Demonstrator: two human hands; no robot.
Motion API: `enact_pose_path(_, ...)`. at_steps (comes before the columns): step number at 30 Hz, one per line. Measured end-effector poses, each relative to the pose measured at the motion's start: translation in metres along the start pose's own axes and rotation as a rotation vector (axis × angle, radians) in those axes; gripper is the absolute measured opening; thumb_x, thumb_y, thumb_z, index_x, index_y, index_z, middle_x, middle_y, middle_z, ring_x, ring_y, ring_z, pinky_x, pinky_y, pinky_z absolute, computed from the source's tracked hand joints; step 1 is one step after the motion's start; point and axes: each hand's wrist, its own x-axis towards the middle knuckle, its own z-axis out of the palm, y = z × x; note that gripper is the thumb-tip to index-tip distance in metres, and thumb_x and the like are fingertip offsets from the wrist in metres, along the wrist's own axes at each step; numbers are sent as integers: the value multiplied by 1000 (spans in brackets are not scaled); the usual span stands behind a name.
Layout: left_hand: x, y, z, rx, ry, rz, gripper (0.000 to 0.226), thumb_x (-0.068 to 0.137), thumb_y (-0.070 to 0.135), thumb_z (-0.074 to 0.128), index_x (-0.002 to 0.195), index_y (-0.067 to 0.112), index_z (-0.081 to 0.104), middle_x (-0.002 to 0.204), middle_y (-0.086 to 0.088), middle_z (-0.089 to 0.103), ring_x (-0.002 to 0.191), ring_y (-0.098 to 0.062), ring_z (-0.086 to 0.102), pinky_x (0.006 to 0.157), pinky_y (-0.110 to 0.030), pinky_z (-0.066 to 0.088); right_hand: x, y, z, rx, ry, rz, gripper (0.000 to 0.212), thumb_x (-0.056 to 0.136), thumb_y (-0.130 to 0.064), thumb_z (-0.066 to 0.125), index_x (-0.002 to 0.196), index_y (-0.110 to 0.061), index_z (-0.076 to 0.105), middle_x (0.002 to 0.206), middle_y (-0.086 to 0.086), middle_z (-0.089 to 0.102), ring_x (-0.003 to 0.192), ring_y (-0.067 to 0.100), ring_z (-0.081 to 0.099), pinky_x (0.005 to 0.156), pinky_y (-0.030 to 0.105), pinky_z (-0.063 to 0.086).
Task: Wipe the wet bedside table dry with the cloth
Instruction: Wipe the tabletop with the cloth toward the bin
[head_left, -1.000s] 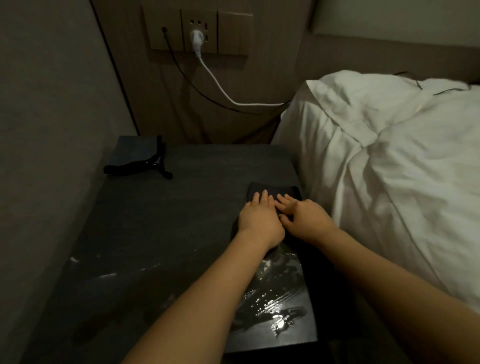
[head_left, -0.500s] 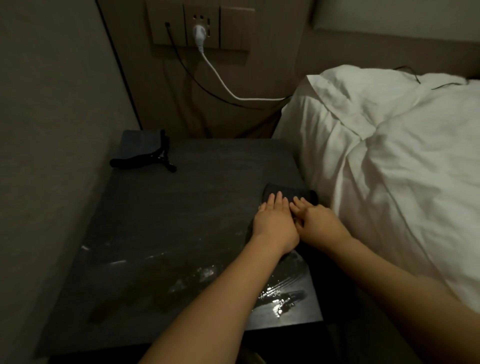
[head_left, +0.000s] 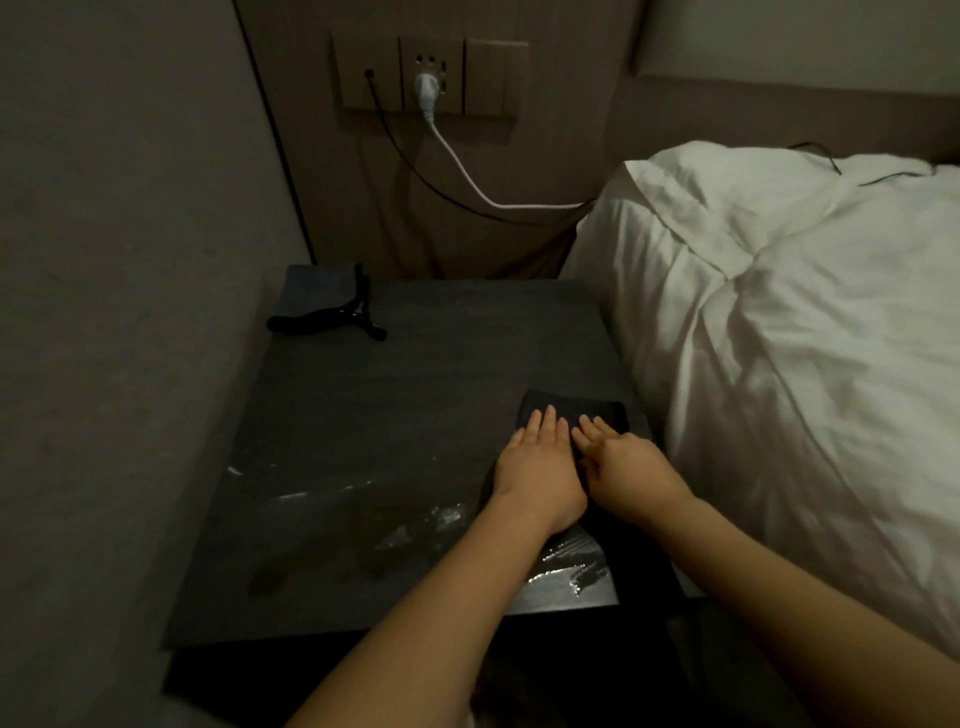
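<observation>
Both hands (head_left: 587, 467) flat, fingers straight, on dark cloth (head_left: 574, 410), its near part hidden.

Both hands, left hand (head_left: 537, 470) & right hand (head_left: 626, 470), flat on cloth (head_left: 571, 410), wet table (head_left: 363, 441).

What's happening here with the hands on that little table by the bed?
A person is drying a wet bedside table. The left hand and the right hand lie flat, side by side, pressing a dark cloth onto the tabletop near the bed. Shiny water streaks show near the front edge, so the job isn't finished.
</observation>
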Motion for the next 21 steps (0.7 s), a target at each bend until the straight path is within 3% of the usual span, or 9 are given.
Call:
enact_pose_path(12, -48, -59, -11, 4, -73, -135, 73, 93, 23, 38, 150, 7, -5, 160, -10, -12, 148, -21, -7, 119, -34, 3, 2, -74, 0, 19, -34, -115, 53, 95, -19, 35, 145, -12, 20, 157, 6, 15, 144, 17, 17, 114, 35, 24)
enact_pose_path(21, -86, -132, -16, 10, -1, -268, 69, 96, 25, 33, 150, 6, -5, 160, -11, -11, 148, -22, -6, 120, -34, 5, 28, -154, 2, 7, -34, -262, 54, 95, -22, 37, 145, -11, 20, 157, 7, 15, 144, 18, 15, 115, 35, 21)
